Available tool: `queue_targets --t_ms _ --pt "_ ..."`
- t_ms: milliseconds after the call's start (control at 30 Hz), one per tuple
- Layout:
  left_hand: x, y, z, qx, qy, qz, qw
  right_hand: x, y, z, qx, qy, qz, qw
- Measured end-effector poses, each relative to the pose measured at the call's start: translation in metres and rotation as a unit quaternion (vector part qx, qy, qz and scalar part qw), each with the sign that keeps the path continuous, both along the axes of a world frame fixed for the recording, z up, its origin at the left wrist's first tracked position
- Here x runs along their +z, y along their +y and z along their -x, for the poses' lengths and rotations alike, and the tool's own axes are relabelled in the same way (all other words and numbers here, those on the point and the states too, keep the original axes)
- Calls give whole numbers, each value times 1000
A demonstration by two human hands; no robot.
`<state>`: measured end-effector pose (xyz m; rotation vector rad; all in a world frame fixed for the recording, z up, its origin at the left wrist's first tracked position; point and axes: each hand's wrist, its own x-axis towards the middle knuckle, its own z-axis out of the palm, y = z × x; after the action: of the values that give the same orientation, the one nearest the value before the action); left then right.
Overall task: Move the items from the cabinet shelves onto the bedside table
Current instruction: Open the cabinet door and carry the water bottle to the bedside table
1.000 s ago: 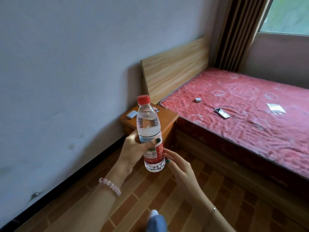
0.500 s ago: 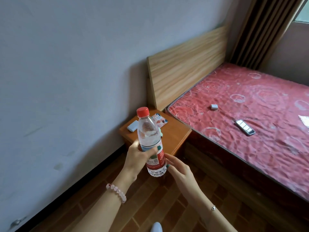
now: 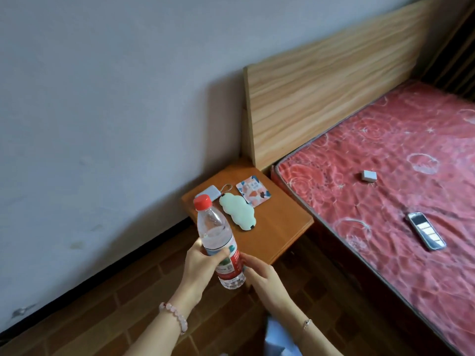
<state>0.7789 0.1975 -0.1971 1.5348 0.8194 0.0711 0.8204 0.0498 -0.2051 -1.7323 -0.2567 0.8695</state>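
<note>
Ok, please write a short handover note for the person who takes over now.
Left hand grips the water bottle at its label, nearly upright, in the air before the bedside table.
Right hand touches the bottle's lower part; grip unclear.
Done: cloud-shaped pad, patterned card and grey pouch lie on the table.
Left: set the bottle on its bare front part. The cabinet is not in view.

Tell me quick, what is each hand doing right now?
Left hand: gripping the water bottle around its middle.
Right hand: at the bottle's base; grip cannot be told.
</note>
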Motion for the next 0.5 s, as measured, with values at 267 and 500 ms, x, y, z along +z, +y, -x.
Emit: queue_targets --t_ms 267,500 --pt "-59 -7 -63 183 56 41 981 -47 16 -108 135 75 52 987" --pt "-114 8 -103 225 56 41 972 -99 48 -160 200 109 83 970"
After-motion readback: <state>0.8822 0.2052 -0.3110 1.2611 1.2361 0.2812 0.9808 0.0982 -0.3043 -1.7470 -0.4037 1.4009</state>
